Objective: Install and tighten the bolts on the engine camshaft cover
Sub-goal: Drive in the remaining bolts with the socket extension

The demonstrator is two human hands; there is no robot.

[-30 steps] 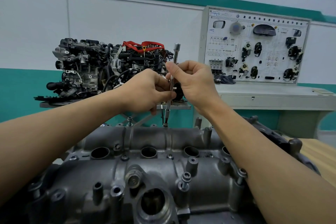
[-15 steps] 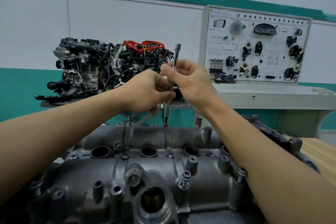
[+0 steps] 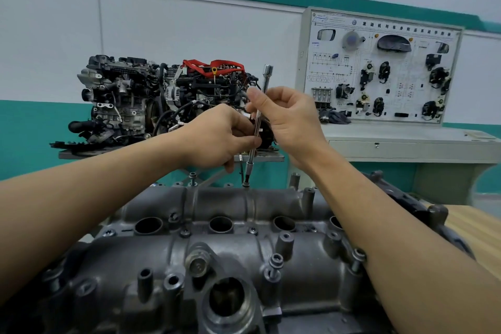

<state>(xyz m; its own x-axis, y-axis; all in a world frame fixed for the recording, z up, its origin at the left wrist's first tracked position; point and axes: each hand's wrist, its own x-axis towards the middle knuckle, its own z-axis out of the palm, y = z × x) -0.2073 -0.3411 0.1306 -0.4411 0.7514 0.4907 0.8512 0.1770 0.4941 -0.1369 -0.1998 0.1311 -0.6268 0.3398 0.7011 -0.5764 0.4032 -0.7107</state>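
The grey metal cover (image 3: 217,266) is lying across the near part of the view, filling the lower half of it. A thin steel rod (image 3: 257,122) is standing almost upright over the cover's far edge, its top leaning a little to the right. The lower tip of the rod is sitting on a bolt (image 3: 245,184) at that far edge.

Both hands are gripping the rod, close together. The left hand (image 3: 217,138) is pinching the lower half of the shaft between thumb and fingertips. The right hand (image 3: 290,116) is pinching it just above, with the thumb on the near side and the fingers curled behind. The socket end at the top is sticking out free above the right hand.

A second bolt (image 3: 192,176) is standing raised at the far edge, to the left of the rod. A third bolt (image 3: 276,260) is sitting proud in a post nearer the camera.

Behind, a whole engine (image 3: 135,100) is resting on a stand. A wiring display board (image 3: 379,68) is standing to its right. A wooden counter (image 3: 474,236) is showing at the right edge.
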